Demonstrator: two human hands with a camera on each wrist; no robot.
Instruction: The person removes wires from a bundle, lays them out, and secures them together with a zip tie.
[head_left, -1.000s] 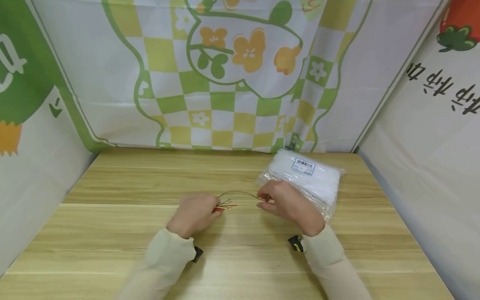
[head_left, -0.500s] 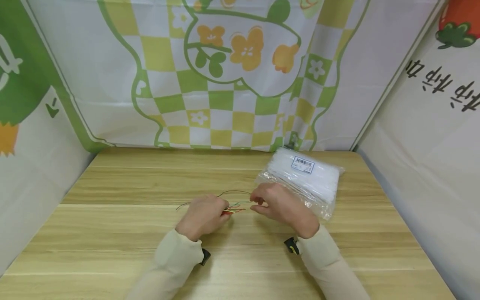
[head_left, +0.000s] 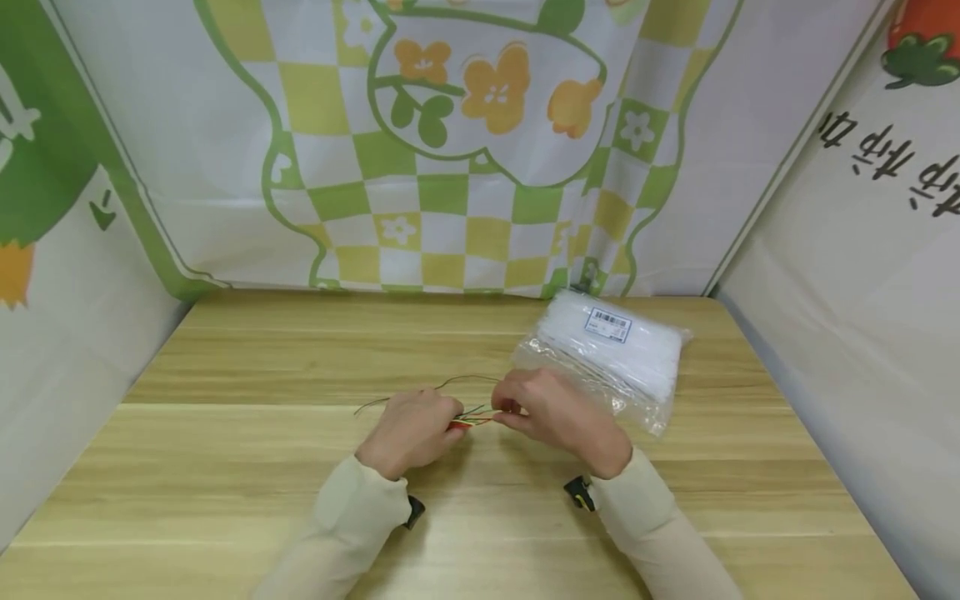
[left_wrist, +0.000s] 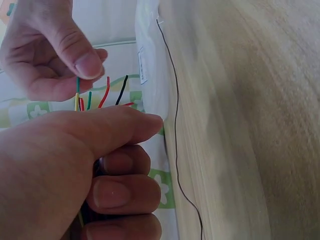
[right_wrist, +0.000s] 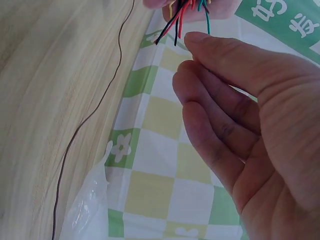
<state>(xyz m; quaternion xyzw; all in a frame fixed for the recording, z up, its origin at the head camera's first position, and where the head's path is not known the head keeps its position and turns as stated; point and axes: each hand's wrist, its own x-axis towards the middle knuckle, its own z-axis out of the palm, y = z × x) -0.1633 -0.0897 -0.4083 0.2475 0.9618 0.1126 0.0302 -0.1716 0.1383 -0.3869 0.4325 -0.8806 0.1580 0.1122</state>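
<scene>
My left hand [head_left: 412, 429] grips a bundle of thin coloured wires [left_wrist: 105, 95], red, black, yellow and green, whose ends stick out past the thumb towards the right. Across from it, the right hand [head_left: 562, 417] has thumb and index finger at the tip of a green wire [right_wrist: 208, 22], seemingly pinching it; its other fingers are loosely curled. A single long dark wire [head_left: 465, 377] lies wavy on the table behind both hands, separate from the bundle. The rest of the bundle is hidden inside the left fist.
A clear plastic bag [head_left: 637, 358] of white strips, with a printed label [head_left: 608, 325], lies behind the right hand. The wooden table [head_left: 225, 350] ends at a printed fabric curtain [head_left: 442, 196], and more fabric hangs at both sides.
The right hand has let go of the dark wire, which now lies on the table, and has moved left to the bundle's ends. The left hand has shifted slightly right with the bundle.
</scene>
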